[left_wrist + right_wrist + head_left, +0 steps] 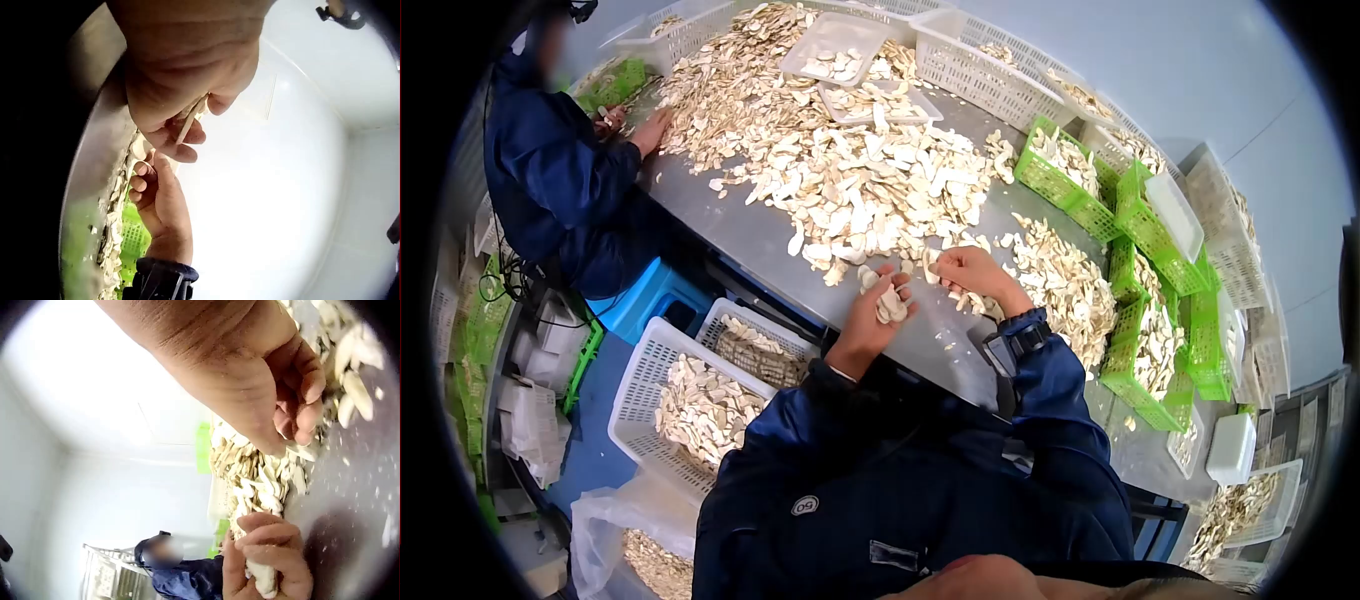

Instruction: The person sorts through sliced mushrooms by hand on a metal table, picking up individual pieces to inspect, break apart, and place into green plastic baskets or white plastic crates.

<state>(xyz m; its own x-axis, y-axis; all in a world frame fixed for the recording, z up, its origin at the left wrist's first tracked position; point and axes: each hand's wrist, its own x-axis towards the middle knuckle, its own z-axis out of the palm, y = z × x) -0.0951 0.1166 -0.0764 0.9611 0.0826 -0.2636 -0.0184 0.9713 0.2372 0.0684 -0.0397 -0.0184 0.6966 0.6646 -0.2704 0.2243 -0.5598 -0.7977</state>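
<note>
Pale dried slices lie in a large heap on the metal table. My left hand, palm up near the table's front edge, holds several slices in its curled fingers; they also show in the left hand in the right wrist view. Just to its right, my right hand pinches a slice between thumb and fingers over the table. In the left wrist view the left hand has a slice edge-on in its fingers, with the right hand beyond it.
A smaller pile lies right of my right hand. Green baskets and white crates stand along the right and back. White crates of slices sit below the table at left. Another person works at the table's left side.
</note>
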